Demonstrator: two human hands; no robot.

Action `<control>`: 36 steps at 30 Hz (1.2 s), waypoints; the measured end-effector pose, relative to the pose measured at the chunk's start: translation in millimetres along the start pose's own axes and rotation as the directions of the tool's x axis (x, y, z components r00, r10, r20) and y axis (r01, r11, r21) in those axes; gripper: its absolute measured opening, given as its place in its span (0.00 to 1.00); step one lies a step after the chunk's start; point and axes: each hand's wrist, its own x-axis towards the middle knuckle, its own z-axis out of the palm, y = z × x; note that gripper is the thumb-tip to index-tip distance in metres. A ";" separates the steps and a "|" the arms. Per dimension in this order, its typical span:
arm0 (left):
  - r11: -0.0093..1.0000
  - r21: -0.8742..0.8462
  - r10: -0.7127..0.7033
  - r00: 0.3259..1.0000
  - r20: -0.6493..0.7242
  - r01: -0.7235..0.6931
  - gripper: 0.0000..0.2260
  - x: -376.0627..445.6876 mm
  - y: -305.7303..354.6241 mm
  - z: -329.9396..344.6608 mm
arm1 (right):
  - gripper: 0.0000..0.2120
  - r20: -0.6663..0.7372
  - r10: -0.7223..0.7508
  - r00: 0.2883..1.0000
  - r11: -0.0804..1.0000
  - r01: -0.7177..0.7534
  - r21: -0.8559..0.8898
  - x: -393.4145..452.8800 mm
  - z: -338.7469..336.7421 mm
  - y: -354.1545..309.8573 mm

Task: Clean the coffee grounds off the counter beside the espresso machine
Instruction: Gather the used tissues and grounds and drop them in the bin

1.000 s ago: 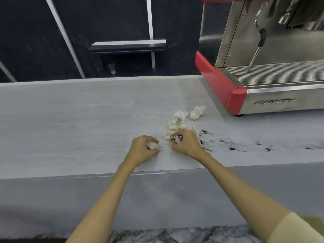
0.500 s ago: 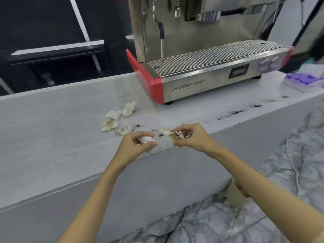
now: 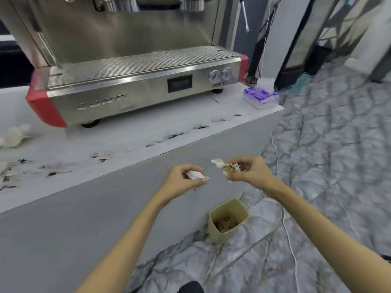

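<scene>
White tissue (image 3: 195,175) is pinched in the left hand (image 3: 182,181), fingers pressed together on it. The right hand (image 3: 248,171) pinches a stained wad (image 3: 225,167) flecked with brown. Both hands hang off the counter's (image 3: 127,142) front edge, above the floor. Below the right hand stands a pale green bin (image 3: 227,218) with brown waste inside. Dark grounds (image 3: 169,137) lie smeared along the counter in front of the machine (image 3: 135,77). At the left edge, 1 crumpled tissue ball (image 3: 14,135) rests on the counter.

brushed steel espresso machine (image 3: 135,85), marbled floor (image 3: 338,166)
</scene>
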 end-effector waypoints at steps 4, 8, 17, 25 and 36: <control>0.998 0.019 -0.063 0.997 0.040 0.062 0.09 47.6 -9.0 53.2 | 0.13 0.010 0.044 0.999 0.999 -0.044 0.013 30.1 -46.6 40.7; 0.992 0.057 -0.114 0.991 0.073 0.110 0.13 95.0 -19.4 99.2 | 0.16 0.041 0.094 0.995 0.996 -0.094 -0.012 64.0 -79.3 80.3; 0.969 0.062 -0.239 0.971 0.017 0.238 0.10 169.7 -17.8 156.4 | 0.16 0.161 0.151 0.975 0.987 -0.141 -0.073 129.6 -126.6 133.7; 0.922 0.006 -0.381 0.911 -0.158 0.387 0.09 165.2 -50.2 200.2 | 0.17 0.335 0.162 0.928 0.982 -0.117 -0.149 165.4 -133.2 182.5; 0.836 0.044 -0.522 0.818 -0.241 0.547 0.10 202.7 -209.8 283.3 | 0.16 0.358 0.232 0.905 0.959 -0.152 -0.238 214.7 -54.6 351.5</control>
